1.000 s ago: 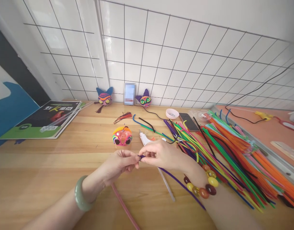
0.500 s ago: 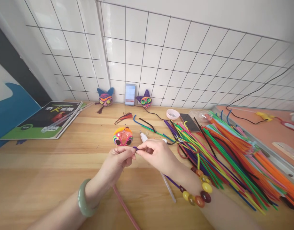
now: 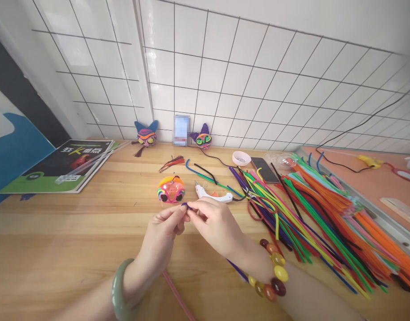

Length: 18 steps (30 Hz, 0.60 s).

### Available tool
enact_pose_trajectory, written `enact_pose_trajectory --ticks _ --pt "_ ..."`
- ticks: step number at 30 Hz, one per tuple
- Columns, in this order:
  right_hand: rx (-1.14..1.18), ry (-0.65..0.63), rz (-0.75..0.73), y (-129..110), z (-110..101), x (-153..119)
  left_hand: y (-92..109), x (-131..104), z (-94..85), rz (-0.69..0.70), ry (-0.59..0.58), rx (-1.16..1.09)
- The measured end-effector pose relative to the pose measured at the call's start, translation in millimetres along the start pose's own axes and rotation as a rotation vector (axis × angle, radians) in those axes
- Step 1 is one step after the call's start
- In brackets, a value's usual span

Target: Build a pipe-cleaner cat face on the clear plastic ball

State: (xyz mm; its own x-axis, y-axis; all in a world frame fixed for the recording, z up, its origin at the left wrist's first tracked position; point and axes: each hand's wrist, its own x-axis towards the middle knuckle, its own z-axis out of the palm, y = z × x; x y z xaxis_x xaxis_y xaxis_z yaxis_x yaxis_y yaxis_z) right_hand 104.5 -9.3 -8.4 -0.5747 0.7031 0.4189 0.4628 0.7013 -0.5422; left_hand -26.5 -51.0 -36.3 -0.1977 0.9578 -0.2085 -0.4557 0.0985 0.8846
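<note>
Between their fingertips, my left hand [image 3: 166, 225] and my right hand [image 3: 216, 223] pinch a purple pipe cleaner [image 3: 237, 269]. Its small curled end shows at the fingertips, and its tail comes out beneath my right wrist; the stretch between is hidden. Just beyond my fingers sits a round ornament [image 3: 171, 190] with a clear orange middle, striped rim and two dark eyes. Behind my right hand lies a white glue gun [image 3: 213, 195], partly covered by the hand. A pink tube-like strip [image 3: 176, 294] lies below my left hand.
Many coloured pipe cleaners [image 3: 325, 214] spread over the right side. At the back stand two eared ornaments [image 3: 146, 133], a propped phone [image 3: 181, 130] and a pink bowl [image 3: 241, 158]. A dark phone [image 3: 264, 170] lies beside the bowl. Books [image 3: 58, 167] lie left.
My hands have shifted slightly, still pinching the purple pipe cleaner. More of the glue gun shows behind my right hand, and the clear stick beneath my right wrist is now hidden.
</note>
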Motion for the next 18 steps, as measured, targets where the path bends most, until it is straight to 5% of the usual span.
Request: enact_pose_trajectory --ticks 11,18 --pt "-0.123 -0.077 -0.079 19 -17 6 3 -2 1.1 -0.067 -0.158 0.058" --pt "-0.170 -0.307 -0.183 23 -33 9 1 5 -2.8 -0.154 -0.217 0.082"
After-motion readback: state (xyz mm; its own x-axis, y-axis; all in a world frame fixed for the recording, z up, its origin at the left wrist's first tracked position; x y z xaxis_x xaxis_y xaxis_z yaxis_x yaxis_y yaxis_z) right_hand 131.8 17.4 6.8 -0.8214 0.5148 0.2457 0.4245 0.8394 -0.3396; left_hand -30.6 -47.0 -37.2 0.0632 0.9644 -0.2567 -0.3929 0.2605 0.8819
